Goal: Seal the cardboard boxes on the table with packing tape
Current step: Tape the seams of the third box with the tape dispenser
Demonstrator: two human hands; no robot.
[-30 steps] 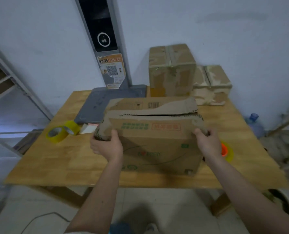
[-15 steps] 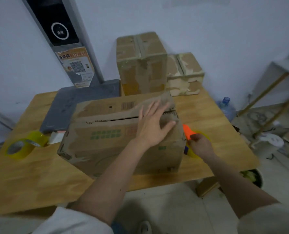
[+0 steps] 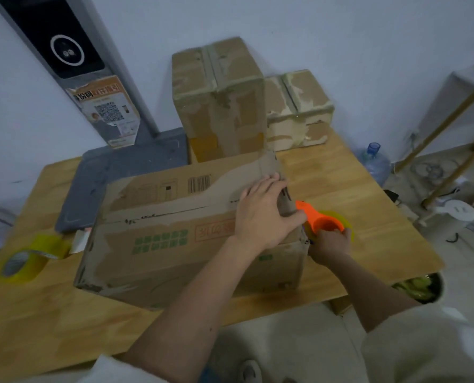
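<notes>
The left hand (image 3: 263, 211) presses flat on the box (image 3: 191, 230) flaps at its right end; the right hand (image 3: 330, 246), clamped on the orange tape dispenser (image 3: 323, 221), sits just beside it at three o'clock — the seam runs away toward nine o'clock across the worktop (image 3: 354, 189).

The scene is dim and has a cold blue tint, with soft, even light and no glare. The wall (image 3: 340, 37) looks grey-blue. A weak shadow lies under the near edge of the tabletop (image 3: 50, 313). The wide lens bends the lines near the borders. The yellow tape roll (image 3: 22, 264) at the left edge is blurred.
</notes>
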